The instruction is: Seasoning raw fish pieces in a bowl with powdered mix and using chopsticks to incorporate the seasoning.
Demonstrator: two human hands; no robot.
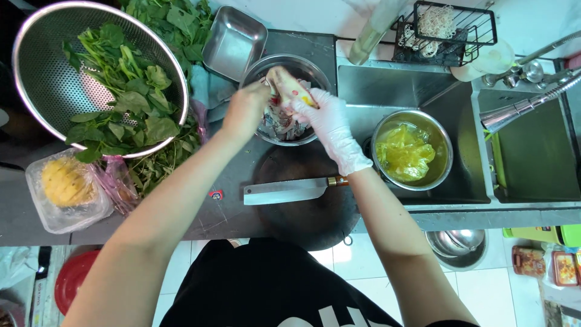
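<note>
1. A clear plastic container [65,194] sits at the left edge of the counter, below the colander; it is soft-cornered and holds a yellow, bumpy piece of fruit.
2. A pink, see-through plastic bag [118,184] lies crumpled just right of that container, touching it.
3. A yellow plastic bag [404,152] is bunched inside a round steel bowl in the sink.
4. Two small rectangular packs [548,263] with red and orange printing lie on the floor at the lower right, just beside each other.
5. A green, flat-sided box [548,235] shows at the right edge, just above those packs.
6. A tiny red-and-white sticker [216,194] lies on the dark counter, left of the cleaver blade.
</note>
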